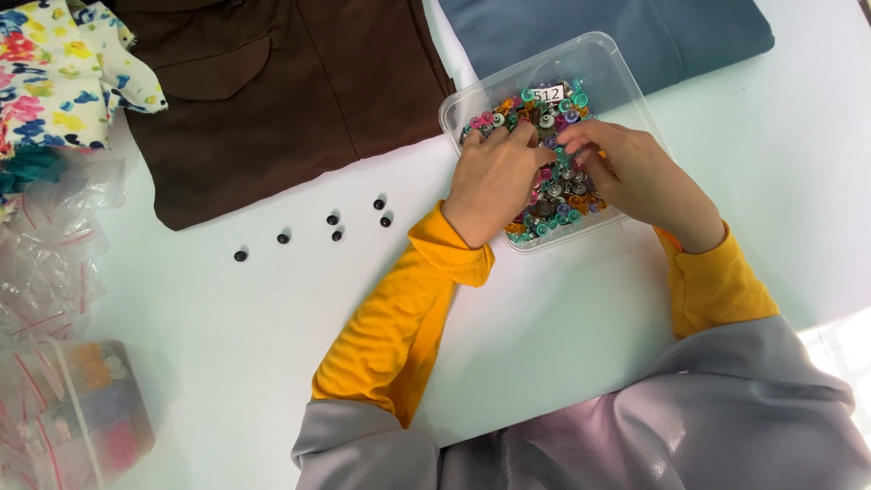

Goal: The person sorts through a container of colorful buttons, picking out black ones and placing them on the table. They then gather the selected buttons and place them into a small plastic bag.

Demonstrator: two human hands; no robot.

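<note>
Both hands are sunk into a clear, rectangular plastic tub (606, 68) that holds a heap of small, round, multicoloured snap buttons (552, 195) in teal, pink, orange and silver metal. The left hand (494, 177) lies palm down on the near-left part of the heap, its fingers curled into the buttons; whether anything is pinched between them cannot be told. The right hand (635, 172) lies just beside it on the right part of the heap, fingertips bent inward toward the left hand's fingers and almost touching them; its grip is likewise hidden, so it cannot be told whether it holds a button. A small white paper label (547, 93) rests on the buttons just beyond the fingertips. Both wrists come out of yellow fabric sleeves (399, 318). To the left of the left hand, six small black round beads (332, 220) lie scattered on the white table (227, 363). Beyond them lies a folded dark brown garment (281, 91), and beyond the tub a folded grey-blue cloth (617, 27).
</note>
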